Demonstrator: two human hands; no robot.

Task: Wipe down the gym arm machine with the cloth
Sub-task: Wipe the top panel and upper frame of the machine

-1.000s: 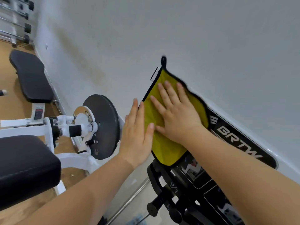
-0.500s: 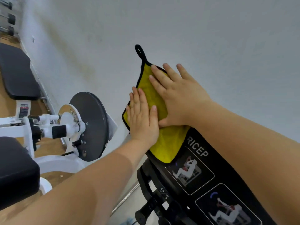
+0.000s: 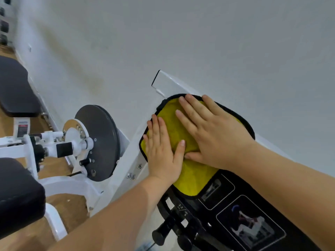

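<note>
We see the right hand (image 3: 215, 134) lying flat with its fingers straight and a little spread, pressing on a yellow cloth (image 3: 192, 180) with a black hem. The left hand (image 3: 163, 156) lies flat just beside it on the cloth's left part, fingers straight and together, its thumb tip close to the right thumb. Neither hand grips; both only press down.

The cloth is spread over the upper end of the black panel (image 3: 226, 211) on the arm machine (image 3: 125, 156), and its far edge reaches onto the white frame (image 3: 166, 82) that juts out beyond the fingertips. Our two forearms cross the lower part of the view and cover much of the panel. Between them we can make out two exercise pictures (image 3: 252, 227), blurred, and some small numbers we cannot read.

Below the left wrist a black knob (image 3: 160, 235) sticks out from the machine's dark fittings. Further left a grey disc (image 3: 101, 140) sits on a white axle. A black seat pad (image 3: 18, 196) fills the lower left corner, and a second black pad (image 3: 16, 86) lies further off, over a wooden floor (image 3: 70, 205). A pale wall (image 3: 199, 37) stands close behind the machine.
</note>
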